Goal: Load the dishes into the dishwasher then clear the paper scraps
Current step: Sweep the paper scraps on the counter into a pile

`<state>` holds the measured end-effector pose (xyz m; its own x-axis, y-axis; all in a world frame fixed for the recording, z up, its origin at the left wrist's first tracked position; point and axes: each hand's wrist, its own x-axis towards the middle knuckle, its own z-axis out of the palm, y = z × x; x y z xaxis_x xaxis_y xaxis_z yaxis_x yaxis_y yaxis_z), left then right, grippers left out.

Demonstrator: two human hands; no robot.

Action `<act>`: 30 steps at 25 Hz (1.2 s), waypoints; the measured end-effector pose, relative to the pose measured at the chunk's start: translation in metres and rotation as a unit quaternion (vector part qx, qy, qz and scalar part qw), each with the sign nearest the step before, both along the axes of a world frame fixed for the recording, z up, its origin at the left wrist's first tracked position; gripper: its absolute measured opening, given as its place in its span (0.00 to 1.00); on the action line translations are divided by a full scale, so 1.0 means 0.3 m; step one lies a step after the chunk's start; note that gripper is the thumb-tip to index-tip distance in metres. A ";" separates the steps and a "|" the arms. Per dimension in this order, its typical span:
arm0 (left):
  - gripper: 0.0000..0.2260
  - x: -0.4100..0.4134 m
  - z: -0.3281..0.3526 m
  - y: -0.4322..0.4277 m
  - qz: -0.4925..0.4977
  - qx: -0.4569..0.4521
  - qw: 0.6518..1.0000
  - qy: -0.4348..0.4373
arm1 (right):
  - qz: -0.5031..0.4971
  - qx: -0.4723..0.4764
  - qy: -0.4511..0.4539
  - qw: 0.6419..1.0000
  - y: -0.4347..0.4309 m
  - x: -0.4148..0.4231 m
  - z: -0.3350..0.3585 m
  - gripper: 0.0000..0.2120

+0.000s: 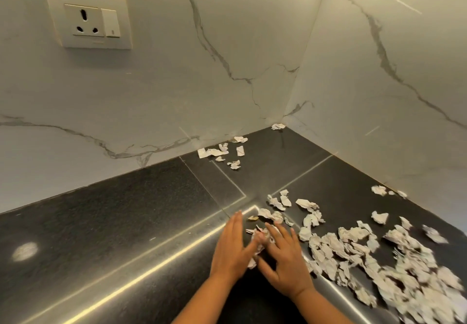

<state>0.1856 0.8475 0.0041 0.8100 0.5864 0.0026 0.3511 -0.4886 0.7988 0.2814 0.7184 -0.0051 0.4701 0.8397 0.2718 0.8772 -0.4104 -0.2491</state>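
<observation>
The paper-clearing step was in hand; no dishes or dishwasher showed. The left hand (231,245) and right hand (285,260) lay flat on the dark surface (113,222), fingers straight and spread, gripping nothing, with a small clump of paper scraps (260,244) pressed between them. Most other scraps lay scattered to the right, a few far off by the wall (227,58). The next move probably called for cupping the clump and sweeping the right-hand spread inward.
</observation>
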 end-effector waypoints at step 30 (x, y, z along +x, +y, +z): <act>0.63 0.537 0.011 -0.376 -0.179 0.244 0.936 0.178 | -0.381 -0.014 0.153 0.912 -0.702 0.311 0.050 0.45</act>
<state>0.3466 0.7346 0.0075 0.9552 0.2758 -0.1072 0.2958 -0.9024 0.3135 0.3748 0.5077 0.0100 0.9700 0.2427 0.0133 0.2262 -0.8812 -0.4151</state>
